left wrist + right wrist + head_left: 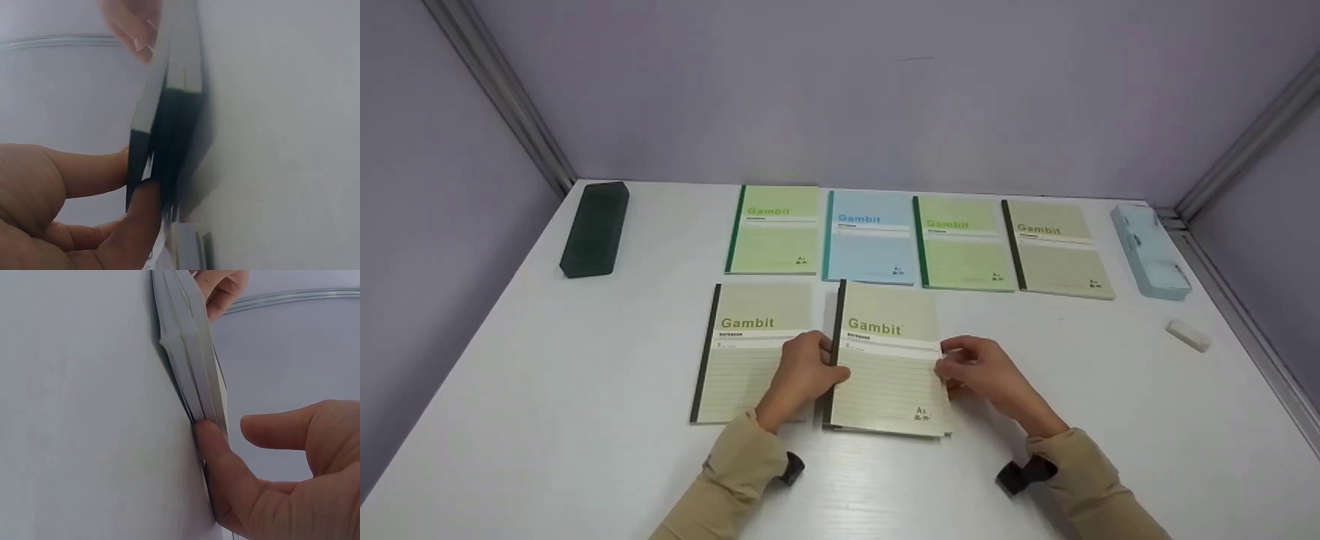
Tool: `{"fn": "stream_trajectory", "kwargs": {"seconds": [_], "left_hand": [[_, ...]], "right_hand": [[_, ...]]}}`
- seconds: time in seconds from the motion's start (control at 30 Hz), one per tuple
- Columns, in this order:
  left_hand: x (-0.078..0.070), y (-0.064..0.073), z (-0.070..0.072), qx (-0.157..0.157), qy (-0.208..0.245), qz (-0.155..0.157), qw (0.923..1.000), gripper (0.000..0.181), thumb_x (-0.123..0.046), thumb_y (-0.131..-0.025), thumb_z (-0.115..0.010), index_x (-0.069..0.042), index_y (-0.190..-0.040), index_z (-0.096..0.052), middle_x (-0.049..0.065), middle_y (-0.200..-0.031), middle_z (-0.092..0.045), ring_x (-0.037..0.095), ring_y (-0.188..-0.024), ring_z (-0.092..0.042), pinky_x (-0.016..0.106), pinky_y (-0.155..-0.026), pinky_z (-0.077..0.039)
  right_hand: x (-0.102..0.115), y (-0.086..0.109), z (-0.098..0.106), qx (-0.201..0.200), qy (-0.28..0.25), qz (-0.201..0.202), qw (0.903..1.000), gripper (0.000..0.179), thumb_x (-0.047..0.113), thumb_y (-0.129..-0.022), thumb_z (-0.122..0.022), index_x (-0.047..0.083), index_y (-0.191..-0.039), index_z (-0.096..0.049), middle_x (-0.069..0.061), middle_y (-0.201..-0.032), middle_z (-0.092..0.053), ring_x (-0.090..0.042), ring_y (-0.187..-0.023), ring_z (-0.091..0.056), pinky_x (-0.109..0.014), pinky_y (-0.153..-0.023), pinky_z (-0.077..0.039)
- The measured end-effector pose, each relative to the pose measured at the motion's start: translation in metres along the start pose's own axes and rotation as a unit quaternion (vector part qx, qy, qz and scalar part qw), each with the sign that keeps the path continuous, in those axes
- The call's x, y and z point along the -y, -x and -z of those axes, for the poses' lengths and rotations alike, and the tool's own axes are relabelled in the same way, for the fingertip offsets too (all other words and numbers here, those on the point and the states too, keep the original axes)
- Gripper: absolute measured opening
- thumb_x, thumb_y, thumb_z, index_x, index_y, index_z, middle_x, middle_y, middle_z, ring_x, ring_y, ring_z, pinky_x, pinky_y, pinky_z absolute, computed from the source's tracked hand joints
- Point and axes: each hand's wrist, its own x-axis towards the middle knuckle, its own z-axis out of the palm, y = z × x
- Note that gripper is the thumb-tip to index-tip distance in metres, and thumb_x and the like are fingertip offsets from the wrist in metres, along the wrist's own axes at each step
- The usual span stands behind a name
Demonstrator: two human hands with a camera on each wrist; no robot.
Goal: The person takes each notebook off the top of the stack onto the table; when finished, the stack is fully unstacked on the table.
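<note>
A beige notebook (pixel 889 382) lies on top of a small stack, its dark spine towards my left hand (pixel 804 369). That hand pinches the top notebook's dark spine (pixel 139 160) between thumb and fingers; in the left wrist view a narrow gap parts it from the thicker book below. On the opposite side, my right hand (pixel 986 371) touches the stack's page edges (pixel 194 377) with its fingertips. Its thumb stands off the cover in the right wrist view. Another beige notebook (pixel 746 382) lies flat to the left, partly covered by my left hand.
Along the back lie a green notebook (pixel 776 251), a blue notebook (pixel 870 259), a second green notebook (pixel 967 262) and a beige-brown notebook (pixel 1061 266). A dark green case (pixel 594 229) is far left. At right are a light blue case (pixel 1151 251) and a white eraser (pixel 1189 335).
</note>
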Motion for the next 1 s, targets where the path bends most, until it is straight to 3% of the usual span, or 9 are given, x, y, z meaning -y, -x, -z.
{"fn": "stream_trajectory", "kwargs": {"seconds": [0.1,0.23,0.4,0.6,0.73,1.0], "left_hand": [[0.001,-0.001,0.007,0.027,0.051,0.026,0.998,0.023,-0.002,-0.077,-0.07,0.004,-0.097,-0.06,0.009,-0.084,-0.063,0.016,-0.063,-0.057,0.028,-0.056,-0.049],[0.004,-0.003,0.015,0.067,0.13,0.064,0.9872,0.028,0.0,-0.077,-0.066,0.005,-0.105,-0.059,0.01,-0.088,-0.064,0.017,-0.062,-0.061,0.032,-0.057,-0.053],[0.006,-0.006,0.02,0.088,0.175,0.09,0.9765,0.035,-0.004,-0.083,-0.059,0.002,-0.117,-0.058,0.012,-0.094,-0.066,0.018,-0.074,-0.064,0.033,-0.065,-0.054],[0.01,-0.01,0.024,0.107,0.181,0.055,0.976,0.026,-0.001,-0.085,-0.054,0.005,-0.11,-0.058,0.01,-0.082,-0.063,0.017,-0.068,-0.06,0.03,-0.058,-0.051],[0.011,-0.012,0.031,0.121,0.195,0.033,0.9728,0.031,0.002,-0.082,-0.057,0.004,-0.113,-0.057,0.009,-0.08,-0.063,0.016,-0.065,-0.058,0.03,-0.055,-0.049],[0.011,-0.011,0.05,0.106,0.247,0.003,0.9632,0.036,0.003,-0.083,-0.057,0.0,-0.119,-0.054,0.012,-0.084,-0.068,0.017,-0.064,-0.06,0.032,-0.058,-0.05]], "right_hand": [[0.0,0.0,0.0,0.002,-0.002,0.001,1.0,0.042,0.01,-0.09,-0.063,-0.006,-0.127,-0.051,-0.016,-0.104,-0.059,-0.021,-0.075,-0.062,-0.033,-0.069,-0.055],[0.0,0.0,-0.001,0.003,-0.007,0.0,1.0,0.041,0.01,-0.091,-0.062,-0.007,-0.127,-0.051,-0.016,-0.104,-0.059,-0.021,-0.075,-0.062,-0.034,-0.069,-0.055],[0.0,0.001,0.0,0.003,-0.007,-0.001,1.0,0.04,0.01,-0.091,-0.061,-0.007,-0.127,-0.052,-0.016,-0.104,-0.059,-0.02,-0.075,-0.062,-0.034,-0.069,-0.055],[-0.001,0.0,0.001,0.012,-0.023,0.002,0.9997,0.041,0.009,-0.092,-0.061,-0.008,-0.128,-0.05,-0.017,-0.103,-0.058,-0.019,-0.074,-0.062,-0.034,-0.069,-0.055],[-0.001,-0.001,0.001,0.015,-0.027,0.001,0.9995,0.042,0.01,-0.092,-0.06,-0.009,-0.128,-0.049,-0.016,-0.103,-0.057,-0.019,-0.075,-0.061,-0.034,-0.068,-0.055],[-0.002,-0.001,0.002,0.009,-0.033,0.001,0.9994,0.04,0.009,-0.092,-0.061,-0.008,-0.126,-0.05,-0.016,-0.102,-0.058,-0.019,-0.075,-0.062,-0.032,-0.067,-0.055]]}}
